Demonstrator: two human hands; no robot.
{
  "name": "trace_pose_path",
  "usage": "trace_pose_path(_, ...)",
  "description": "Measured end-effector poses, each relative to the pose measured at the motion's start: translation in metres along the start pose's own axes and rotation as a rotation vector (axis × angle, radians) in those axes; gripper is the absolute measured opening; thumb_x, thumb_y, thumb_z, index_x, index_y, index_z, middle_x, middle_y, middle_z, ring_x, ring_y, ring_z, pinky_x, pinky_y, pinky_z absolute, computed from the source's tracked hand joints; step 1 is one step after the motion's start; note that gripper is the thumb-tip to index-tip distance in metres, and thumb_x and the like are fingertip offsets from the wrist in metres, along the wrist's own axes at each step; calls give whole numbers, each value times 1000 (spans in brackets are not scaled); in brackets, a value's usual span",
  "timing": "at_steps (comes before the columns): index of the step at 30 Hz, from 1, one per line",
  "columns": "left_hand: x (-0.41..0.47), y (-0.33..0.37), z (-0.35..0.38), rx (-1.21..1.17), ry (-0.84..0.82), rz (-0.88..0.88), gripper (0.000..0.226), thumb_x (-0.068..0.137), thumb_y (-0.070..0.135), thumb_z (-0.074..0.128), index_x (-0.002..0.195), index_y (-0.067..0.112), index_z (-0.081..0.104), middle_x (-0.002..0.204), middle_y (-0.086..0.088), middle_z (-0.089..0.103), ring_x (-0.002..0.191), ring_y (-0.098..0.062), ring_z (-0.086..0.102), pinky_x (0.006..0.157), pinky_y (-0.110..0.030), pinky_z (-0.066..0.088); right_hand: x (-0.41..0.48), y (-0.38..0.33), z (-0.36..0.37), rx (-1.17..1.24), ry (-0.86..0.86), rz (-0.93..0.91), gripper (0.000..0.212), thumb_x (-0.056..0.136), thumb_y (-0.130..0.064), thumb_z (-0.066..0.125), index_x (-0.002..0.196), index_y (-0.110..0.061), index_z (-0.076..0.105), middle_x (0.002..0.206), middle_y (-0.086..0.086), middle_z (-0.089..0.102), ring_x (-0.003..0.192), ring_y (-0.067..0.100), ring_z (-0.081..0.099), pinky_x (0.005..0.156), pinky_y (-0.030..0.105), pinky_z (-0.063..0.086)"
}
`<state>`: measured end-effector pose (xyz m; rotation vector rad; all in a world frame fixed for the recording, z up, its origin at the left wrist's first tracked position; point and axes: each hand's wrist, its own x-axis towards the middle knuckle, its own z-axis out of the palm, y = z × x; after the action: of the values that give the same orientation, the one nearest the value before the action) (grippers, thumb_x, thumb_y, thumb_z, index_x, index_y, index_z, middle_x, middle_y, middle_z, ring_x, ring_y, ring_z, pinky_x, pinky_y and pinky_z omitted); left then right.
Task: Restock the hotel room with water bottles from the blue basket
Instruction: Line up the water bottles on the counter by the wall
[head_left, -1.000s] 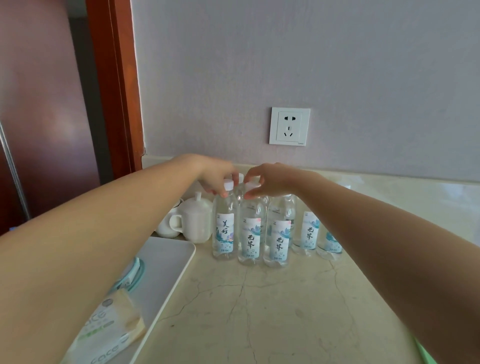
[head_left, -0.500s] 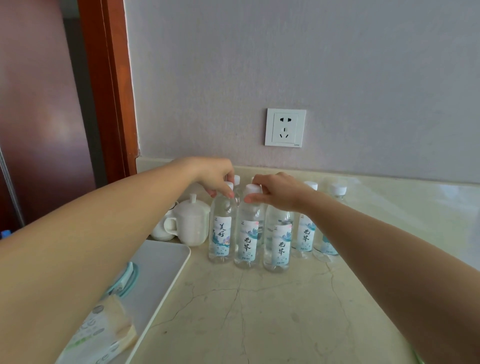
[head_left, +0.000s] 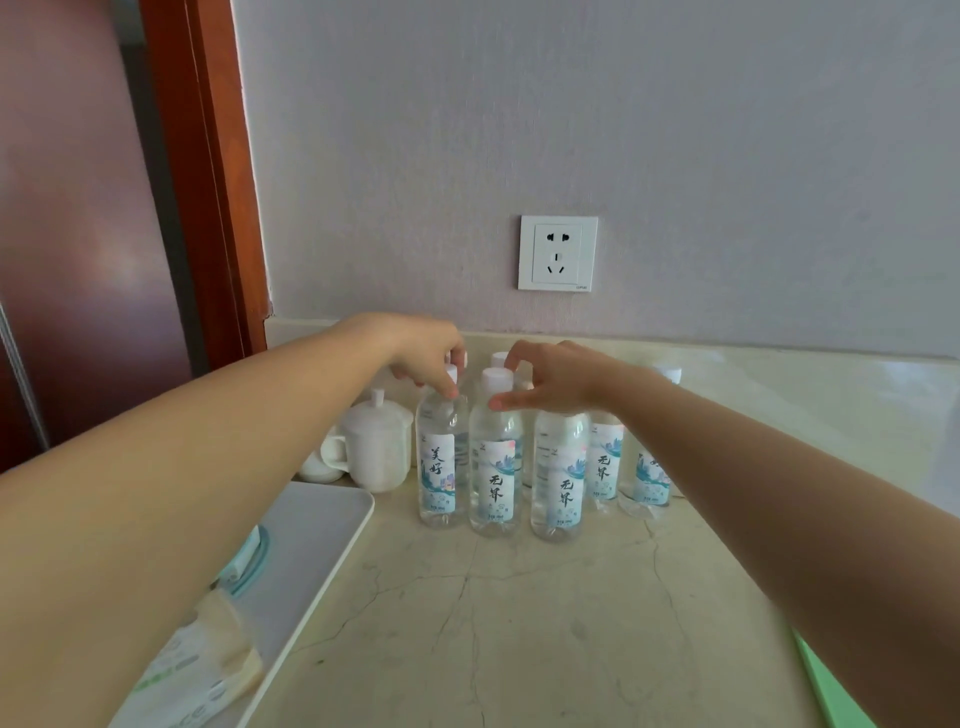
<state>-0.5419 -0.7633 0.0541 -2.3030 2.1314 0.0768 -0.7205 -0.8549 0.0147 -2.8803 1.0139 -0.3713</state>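
Water bottles (head_left: 558, 478) stand upright in a cluster at the countertop (head_left: 519, 623) back edge, by the wall. Left hand (head_left: 423, 351) pinches the cap of the left-end bottle (head_left: 436, 467). Right hand (head_left: 558, 382) has thumb and forefinger curled round the next bottle (head_left: 493, 467) at its cap. Lidded cup (head_left: 376, 441) just left of them, tray (head_left: 317, 535) at the left edge.

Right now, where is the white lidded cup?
The white lidded cup stands on the counter, left of centre in the head view, just left of the leftmost water bottle and beyond the white tray.
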Motion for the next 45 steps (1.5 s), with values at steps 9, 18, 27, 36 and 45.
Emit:
trace_pose_path(9,1,29,-1,-36,27,167,54,88,29,71,137,25,48,127,2,55,108,-17,57,87,-29,45,-7,0,-36,-62,-294,51,26,80,-22,76,105,-24,68,105,-7,61,85,11,62,60,15,39)
trace_pose_path(18,13,33,0,40,86,227,37,84,29,74,118,28,62,103,7,67,91,-15,66,69,-26,46,-13,-4,-33,-77,-110,42,27,75,-31,81,98,-18,75,107,2,73,69,12,71,69,18,50)
trace_pose_path(27,5,12,-6,-23,73,123,67,77,39,79,134,23,48,120,3,56,108,-17,55,87,-29,44,-19,-6,-40,-2,35,101,39,85,-47,68,100,-11,73,98,7,73,76,20,69,78,31,54)
trace_pose_path(36,2,-9,-3,-26,56,24,33,80,30,79,104,11,67,74,3,68,59,-10,65,72,-25,52,-31,32,-50,-85,62,305,27,92,-24,63,116,-12,66,119,9,65,109,28,60,90,32,44)
trace_pose_path(45,0,14,-10,59,126,181,89,70,59,76,145,27,39,135,3,45,126,-17,42,107,-36,37,-42,57,-54,-208,-27,457,32,92,-12,55,122,-4,59,110,11,64,101,29,61,91,37,51)
